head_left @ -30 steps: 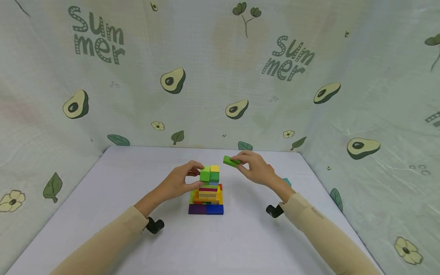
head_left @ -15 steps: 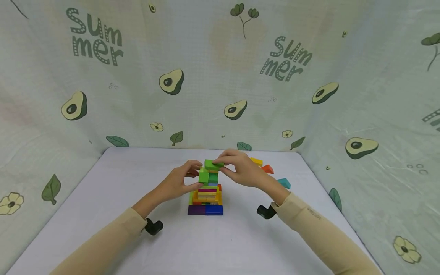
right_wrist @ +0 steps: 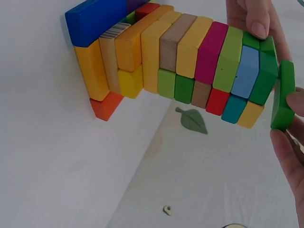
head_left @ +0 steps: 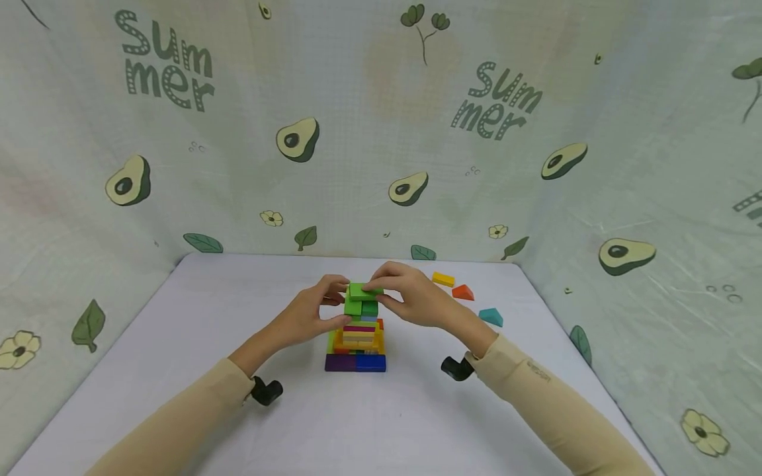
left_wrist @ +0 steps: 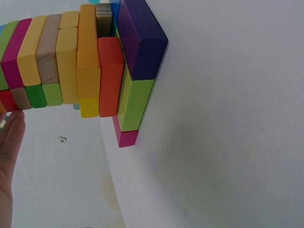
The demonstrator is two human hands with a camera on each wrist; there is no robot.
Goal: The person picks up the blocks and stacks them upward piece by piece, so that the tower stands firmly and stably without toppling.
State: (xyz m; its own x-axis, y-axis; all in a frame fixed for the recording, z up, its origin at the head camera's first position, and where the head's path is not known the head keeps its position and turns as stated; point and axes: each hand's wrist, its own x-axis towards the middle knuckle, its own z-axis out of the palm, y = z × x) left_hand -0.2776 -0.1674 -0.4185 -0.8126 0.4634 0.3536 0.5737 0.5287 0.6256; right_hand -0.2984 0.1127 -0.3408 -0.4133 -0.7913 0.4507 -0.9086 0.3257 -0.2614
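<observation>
A tower of coloured wooden blocks (head_left: pixel 359 336) stands on the table, with a purple and a blue block at its front base. Its stacked layers show side-on in the right wrist view. My right hand (head_left: pixel 411 294) pinches a flat green block (right_wrist: pixel 283 95) between thumb and fingers, right at the tower's top. My left hand (head_left: pixel 312 311) steadies the tower's upper left side, its thumb in front and its curled fingers reaching behind. In the right wrist view, the left thumb (right_wrist: pixel 259 23) lies against the green blocks near the top.
On the right of the white table (head_left: pixel 393 423) lie a yellow block (head_left: pixel 443 279), an orange block (head_left: pixel 463 292) and a teal block (head_left: pixel 491 317). A printed cloth (head_left: pixel 357 218) with avocados hangs behind and at the sides.
My right hand has carried the green block leftward and down onto the tower's top, uncovering the loose blocks on the right. My left hand has stayed at the tower.
</observation>
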